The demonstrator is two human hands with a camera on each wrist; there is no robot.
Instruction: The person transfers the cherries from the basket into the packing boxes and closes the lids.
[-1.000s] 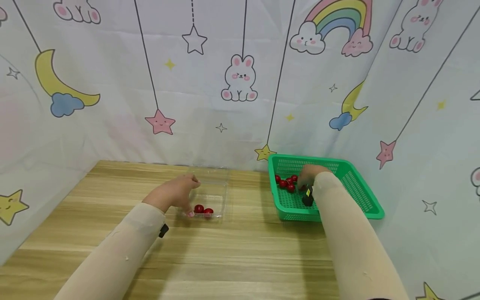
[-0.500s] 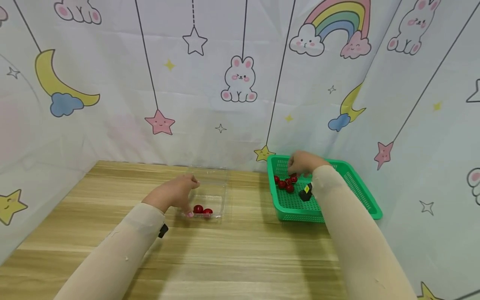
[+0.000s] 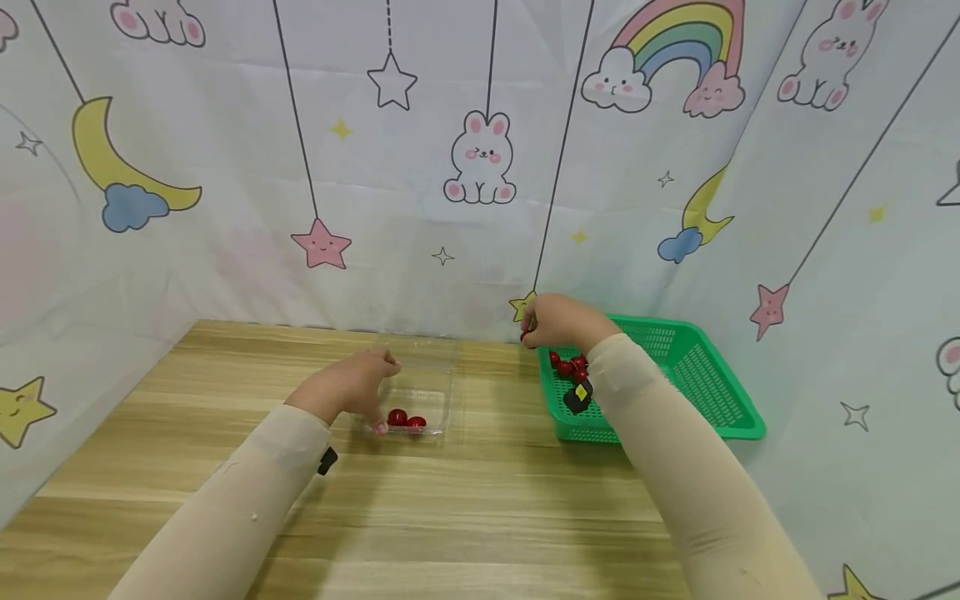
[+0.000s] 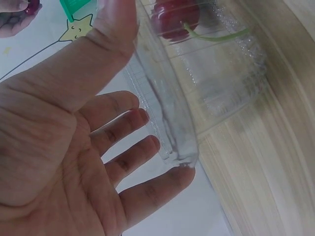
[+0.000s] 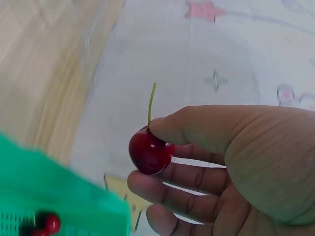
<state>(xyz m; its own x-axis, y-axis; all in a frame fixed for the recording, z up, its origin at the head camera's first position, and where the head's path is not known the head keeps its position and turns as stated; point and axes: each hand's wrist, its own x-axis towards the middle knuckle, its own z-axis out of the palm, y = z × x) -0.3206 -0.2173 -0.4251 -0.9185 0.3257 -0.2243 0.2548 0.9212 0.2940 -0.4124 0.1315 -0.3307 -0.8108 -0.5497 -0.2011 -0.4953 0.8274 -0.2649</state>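
Observation:
My right hand (image 3: 566,321) pinches a dark red cherry (image 5: 147,153) between thumb and fingertips, its green stem pointing up in the right wrist view. This hand is over the left rim of a green plastic basket (image 3: 716,375), where several more cherries (image 3: 564,368) lie at the left end. On the left, my left hand (image 3: 341,387) holds a clear plastic box (image 3: 451,396) at its left side, thumb near the front corner and fingertips against the wall. Inside that box, by its front wall, lie two cherries (image 3: 397,417). A stem shows on one (image 4: 177,17) in the left wrist view.
The box's transparent lid (image 3: 420,348) stands open at the back, near a white patterned curtain (image 3: 390,183). Another curtain side borders the basket at right. Both containers rest on a wood-grain table (image 3: 465,508), with a stretch of tabletop between them.
My right hand has risen out of the basket with a cherry and moved left over its rim. The left hand stays at the box, and its two cherries have not moved.

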